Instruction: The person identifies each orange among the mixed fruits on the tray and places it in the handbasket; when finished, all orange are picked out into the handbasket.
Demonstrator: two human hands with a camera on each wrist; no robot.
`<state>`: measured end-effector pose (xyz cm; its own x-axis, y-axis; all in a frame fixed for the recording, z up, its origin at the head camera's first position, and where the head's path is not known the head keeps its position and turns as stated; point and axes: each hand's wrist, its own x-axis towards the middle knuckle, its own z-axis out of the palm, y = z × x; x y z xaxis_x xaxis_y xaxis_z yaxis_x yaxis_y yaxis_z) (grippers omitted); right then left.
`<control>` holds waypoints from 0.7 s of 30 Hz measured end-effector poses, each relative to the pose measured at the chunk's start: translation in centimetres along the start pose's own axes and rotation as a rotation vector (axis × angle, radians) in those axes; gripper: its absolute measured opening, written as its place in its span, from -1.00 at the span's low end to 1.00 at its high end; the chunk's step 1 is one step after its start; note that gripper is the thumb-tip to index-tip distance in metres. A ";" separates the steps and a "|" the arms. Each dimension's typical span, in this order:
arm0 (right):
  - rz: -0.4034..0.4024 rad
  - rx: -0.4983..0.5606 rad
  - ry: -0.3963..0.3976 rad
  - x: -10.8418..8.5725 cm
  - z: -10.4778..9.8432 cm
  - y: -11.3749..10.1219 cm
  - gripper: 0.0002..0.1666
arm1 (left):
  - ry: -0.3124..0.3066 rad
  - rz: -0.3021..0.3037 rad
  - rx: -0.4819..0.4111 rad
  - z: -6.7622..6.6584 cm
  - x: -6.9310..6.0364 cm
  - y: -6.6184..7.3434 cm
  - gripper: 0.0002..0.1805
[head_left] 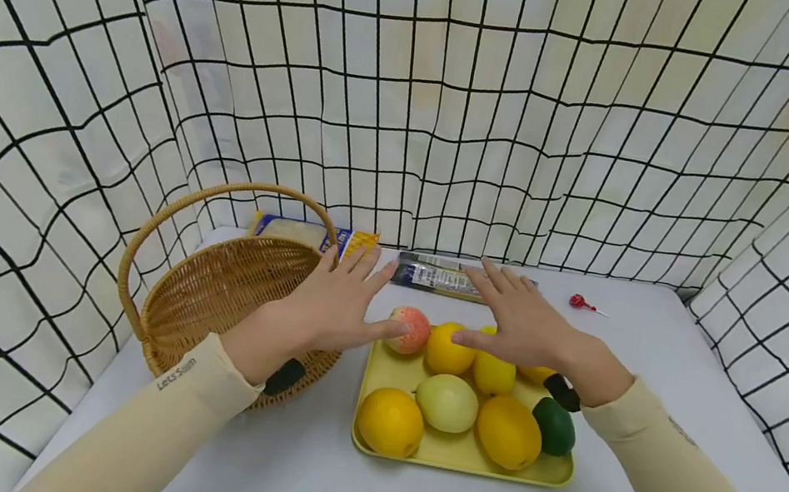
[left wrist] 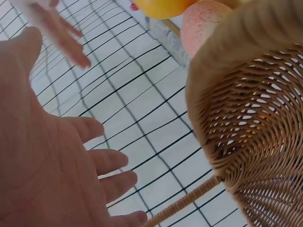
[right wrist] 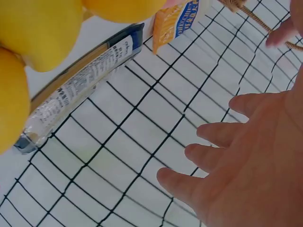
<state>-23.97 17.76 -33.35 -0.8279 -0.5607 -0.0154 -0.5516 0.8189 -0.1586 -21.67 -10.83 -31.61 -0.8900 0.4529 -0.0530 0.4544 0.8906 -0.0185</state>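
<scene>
Both hands are held up, palms forward, fingers spread and holding nothing. The left hand point(head_left: 326, 304) is between the wicker basket point(head_left: 229, 290) and the peach point(head_left: 413, 331); in the left wrist view the basket point(left wrist: 265, 142) is beside the left hand point(left wrist: 61, 161). Over the back of the yellow tray point(head_left: 377, 370) is the right hand point(head_left: 527, 323), also seen in the right wrist view point(right wrist: 251, 161). On the tray lie an orange point(head_left: 391, 422), a pale green fruit point(head_left: 446, 403), a yellow melon point(head_left: 509, 432), a dark green avocado point(head_left: 554, 427) and several other yellow fruits.
Behind the hands lie a dark flat package point(head_left: 436, 275) and a blue and yellow bag point(head_left: 298, 232), partly behind the basket's handle. A red lollipop point(head_left: 578, 301) is at the back right. Black netting over white cloth encloses the back and both sides of the white table point(head_left: 285, 483).
</scene>
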 end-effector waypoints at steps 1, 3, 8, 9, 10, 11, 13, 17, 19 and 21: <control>0.008 0.014 0.006 -0.1 0.1 0.3 0.24 | 0.003 -0.001 -0.011 -0.1 -0.4 -0.2 0.04; 0.020 0.035 0.023 -0.5 0.2 1.0 0.23 | 0.009 -0.010 -0.031 -0.3 -1.4 -0.6 0.06; 0.073 0.099 0.046 -1.3 1.3 3.1 0.15 | 0.103 -0.036 -0.098 -0.7 -4.5 -2.1 0.04; 0.092 0.117 0.049 -1.5 1.5 3.6 0.12 | 0.144 -0.038 -0.114 -0.7 -5.1 -2.5 0.01; 0.111 0.139 0.050 -1.8 1.7 4.0 0.10 | 0.188 -0.036 -0.128 -0.7 -5.7 -2.8 -0.04; 0.131 0.162 0.051 -2.0 1.9 4.5 0.08 | 0.235 -0.031 -0.144 -0.7 -6.3 -3.1 -0.09; 0.162 0.206 0.056 -2.4 2.4 5.4 0.05 | 0.336 -0.024 -0.176 -0.4 -7.3 -3.7 -0.22; 0.210 0.301 0.079 -3.1 3.2 6.8 -0.01 | 0.562 -0.010 -0.228 0.5 -8.9 -4.6 -0.47; 0.226 0.333 0.091 -3.4 3.7 7.4 -0.05 | 0.700 -0.002 -0.247 1.0 -9.6 -5.0 -0.58; 0.235 0.353 0.101 -3.5 4.1 7.8 -0.08 | 0.861 0.007 -0.276 1.6 -10.2 -5.5 -0.67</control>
<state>-24.94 25.66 -38.63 -0.9424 -0.3345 0.0023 -0.2925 0.8208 -0.4907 -15.08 -20.41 -32.52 -0.6589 0.2334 0.7151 0.5333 0.8154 0.2253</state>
